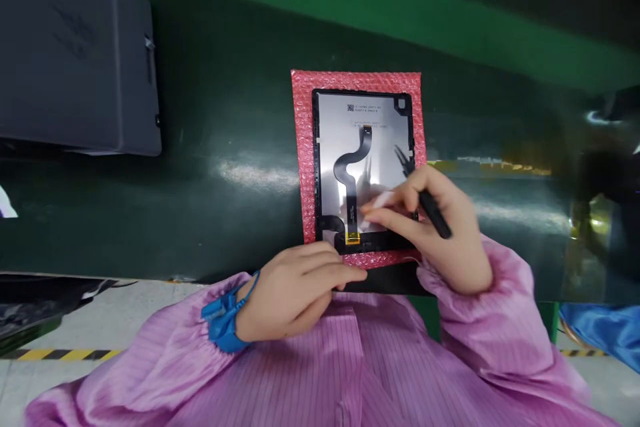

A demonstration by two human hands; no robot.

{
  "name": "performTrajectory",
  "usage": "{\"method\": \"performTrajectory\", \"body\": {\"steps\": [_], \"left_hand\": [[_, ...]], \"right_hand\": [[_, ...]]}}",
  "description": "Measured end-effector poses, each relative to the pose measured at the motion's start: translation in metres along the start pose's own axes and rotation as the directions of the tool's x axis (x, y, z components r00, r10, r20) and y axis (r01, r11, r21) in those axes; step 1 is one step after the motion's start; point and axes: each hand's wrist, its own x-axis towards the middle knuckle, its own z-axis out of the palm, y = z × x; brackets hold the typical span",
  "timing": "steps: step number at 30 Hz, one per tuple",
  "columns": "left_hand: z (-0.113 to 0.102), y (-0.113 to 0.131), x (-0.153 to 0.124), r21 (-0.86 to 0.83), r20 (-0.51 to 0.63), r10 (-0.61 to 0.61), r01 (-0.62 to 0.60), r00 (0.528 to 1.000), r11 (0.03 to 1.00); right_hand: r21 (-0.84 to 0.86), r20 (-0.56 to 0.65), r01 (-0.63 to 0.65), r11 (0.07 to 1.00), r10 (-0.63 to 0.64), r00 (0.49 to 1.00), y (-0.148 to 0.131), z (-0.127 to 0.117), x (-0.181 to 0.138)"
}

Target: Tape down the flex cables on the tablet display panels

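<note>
A tablet screen panel [390, 147] lies back side up, a silvery sheet in a black frame. A dark flex cable [343, 170] snakes down it to a gold-coloured end near the bottom edge. Beneath it is pink bubble wrap [303, 147]. Over the panel's lower right, my right hand [440, 227] pinches a small white piece [384, 199], possibly a wipe, between thumb and fingers. The same hand also carries black tweezers [434, 213], their tips pointing up and away. My left hand [295, 287] rests at the panel's lower left edge, fingers stretched out; its thumb is partly hidden.
A large dark grey case [75, 47] stands at the left on the dark green table [225, 113]. A blue wrist strap [227, 320] is around my left wrist. Blue fabric [607, 333] shows at the right, below the table edge. Yellow-and-black tape [65, 354] marks the floor.
</note>
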Motion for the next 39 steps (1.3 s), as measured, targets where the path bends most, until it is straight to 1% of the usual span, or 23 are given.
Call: {"method": "performTrajectory", "body": {"steps": [2, 4, 8, 11, 13, 15, 18, 22, 26, 30, 33, 35, 37, 39], "left_hand": [[-0.008, -0.003, 0.003, 0.156, -0.046, -0.001, 0.008, 0.999, 0.988], [-0.015, -0.008, 0.006, 0.283, -0.071, -0.002, 0.022, 0.998, 0.959], [-0.018, -0.017, 0.013, 0.468, -0.132, -0.04, 0.098, 0.99, 0.878], [-0.014, -0.021, 0.017, 0.582, -0.194, -0.066, 0.169, 0.979, 0.796], [-0.009, -0.022, 0.02, 0.626, -0.23, -0.069, 0.202, 0.971, 0.753], [-0.006, -0.023, 0.021, 0.657, -0.245, -0.074, 0.221, 0.967, 0.721], [-0.003, -0.025, 0.022, 0.687, -0.235, -0.095, 0.234, 0.967, 0.688], [-0.002, -0.027, 0.02, 0.703, -0.211, -0.109, 0.228, 0.971, 0.673], [0.0, -0.028, 0.019, 0.714, -0.214, -0.123, 0.241, 0.969, 0.657], [0.002, -0.029, 0.019, 0.709, -0.215, -0.135, 0.25, 0.967, 0.66], [0.003, -0.03, 0.019, 0.701, -0.213, -0.144, 0.254, 0.966, 0.666], [0.002, -0.03, 0.018, 0.7, -0.216, -0.141, 0.254, 0.966, 0.668], [0.002, -0.029, 0.016, 0.709, -0.216, -0.106, 0.231, 0.971, 0.667], [0.002, -0.027, 0.01, 0.723, -0.176, -0.037, 0.155, 0.984, 0.673]], "right_hand": [[0.033, 0.075, -0.058, 0.998, 0.055, 0.996, 0.009, 0.007, 0.018], [0.057, 0.111, -0.085, 0.995, 0.078, 0.991, 0.016, 0.014, 0.031], [0.041, 0.086, -0.072, 0.997, 0.068, 0.994, 0.02, 0.021, 0.044], [-0.005, 0.075, -0.067, 0.998, 0.067, 0.995, 0.02, 0.023, 0.047], [-0.026, 0.061, -0.061, 0.998, 0.063, 0.996, 0.018, 0.024, 0.048], [-0.036, 0.048, -0.062, 0.997, 0.064, 0.997, 0.017, 0.026, 0.05], [-0.045, 0.041, -0.068, 0.997, 0.07, 0.997, 0.019, 0.027, 0.052], [-0.07, 0.026, -0.06, 0.996, 0.061, 0.998, 0.025, 0.028, 0.051], [-0.107, 0.013, -0.034, 0.994, 0.035, 0.999, 0.029, 0.028, 0.052], [-0.169, -0.023, 0.07, 0.983, -0.075, 0.997, 0.029, 0.026, 0.069], [-0.248, -0.064, 0.156, 0.956, -0.177, 0.982, 0.03, 0.023, 0.088], [-0.293, -0.112, 0.189, 0.937, -0.23, 0.967, 0.033, 0.02, 0.099], [-0.321, -0.161, 0.197, 0.926, -0.259, 0.952, 0.038, 0.014, 0.105], [-0.339, -0.216, 0.204, 0.918, -0.287, 0.933, 0.045, 0.004, 0.104]]}}
